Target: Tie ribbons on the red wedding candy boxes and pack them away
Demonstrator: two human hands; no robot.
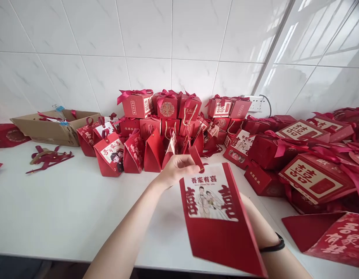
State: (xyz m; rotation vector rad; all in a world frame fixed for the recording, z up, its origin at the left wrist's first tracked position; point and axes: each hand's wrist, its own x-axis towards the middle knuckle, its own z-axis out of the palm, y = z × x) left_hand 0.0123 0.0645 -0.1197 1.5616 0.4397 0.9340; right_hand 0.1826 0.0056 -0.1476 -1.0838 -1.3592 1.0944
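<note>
A red wedding favour box (217, 236) is tilted up above the white table, its front showing a printed couple and Chinese characters. My left hand (178, 168) is closed at the box's top edge, thumb and fingers pinching a short red ribbon (196, 158) there. Behind the box is my right hand. Only its forearm, with a black band at the wrist, shows; the fingers are hidden. Just beyond my left hand stands a row of upright red favour boxes, one with a cartoon couple (111, 155) on it.
Stacked red boxes with bows (137, 105) line the tiled wall. More boxes (316, 178) pile up on the right, near an open-sided red box (333, 238). At left are a cardboard carton (56, 130) and loose dark red ribbons (50, 158). A power strip (252, 102) is at the wall.
</note>
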